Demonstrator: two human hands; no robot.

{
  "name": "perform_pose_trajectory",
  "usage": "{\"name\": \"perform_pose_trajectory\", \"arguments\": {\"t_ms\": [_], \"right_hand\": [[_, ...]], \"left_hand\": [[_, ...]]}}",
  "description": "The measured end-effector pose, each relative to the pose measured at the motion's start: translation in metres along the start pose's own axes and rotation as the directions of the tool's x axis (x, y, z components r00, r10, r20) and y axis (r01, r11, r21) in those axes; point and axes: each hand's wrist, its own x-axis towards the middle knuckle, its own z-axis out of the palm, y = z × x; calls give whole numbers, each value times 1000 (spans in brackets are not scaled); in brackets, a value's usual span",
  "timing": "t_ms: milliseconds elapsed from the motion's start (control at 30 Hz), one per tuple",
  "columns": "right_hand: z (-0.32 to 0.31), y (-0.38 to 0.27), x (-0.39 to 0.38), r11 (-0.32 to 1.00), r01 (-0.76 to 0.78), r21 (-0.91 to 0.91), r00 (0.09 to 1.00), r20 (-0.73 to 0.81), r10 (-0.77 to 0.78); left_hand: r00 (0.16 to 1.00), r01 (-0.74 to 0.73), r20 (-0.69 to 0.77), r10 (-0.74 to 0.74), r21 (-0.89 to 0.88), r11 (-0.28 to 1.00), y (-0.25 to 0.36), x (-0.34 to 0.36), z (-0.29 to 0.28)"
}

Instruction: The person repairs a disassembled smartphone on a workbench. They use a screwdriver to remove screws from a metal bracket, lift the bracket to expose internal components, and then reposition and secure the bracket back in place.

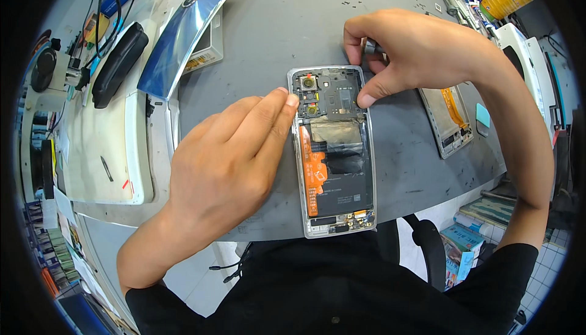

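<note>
An opened smartphone [342,152] lies near the front edge of the grey work mat, its back cover off. Camera modules and a dark plate show at its top, an orange flex ribbon and a black battery below. My left hand [229,145] holds the phone's upper left edge, fingertips pressed together near the cameras; part of its thumb is hidden. On the opposite side, my right hand [409,54] grips the upper right corner, thumb on the side edge and curled fingers by the top. A small dark thing shows between those fingers, too hidden to name.
A shiny blue phone back cover [189,36] leans on a clear box [206,48] at the left. Right of the phone lies another phone frame [448,118] with an orange ribbon. Tiny screws [351,2] dot the far mat [268,36]. A black case [120,63] rests on a white tray.
</note>
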Motion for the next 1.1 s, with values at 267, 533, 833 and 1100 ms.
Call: {"name": "perform_pose_trajectory", "arguments": {"t_ms": [267,533,833,1100], "right_hand": [[8,9,-5,996,58,61,997,-45,-56],[9,7,-5,996,39,77,997,-63,-35],[10,9,-2,995,44,94,998,-56,-39],[11,8,-3,997,43,57,997,-71,-39]], "left_hand": [[999,22,-27,-23,-41,999,-2,-6,5],[997,76,7,-76,-109,991,0,-10,-1],[998,40,41,-39,-30,999,5,-9,-3],[1000,1,4,-1,-19,1000,2,-6,-1]]}}
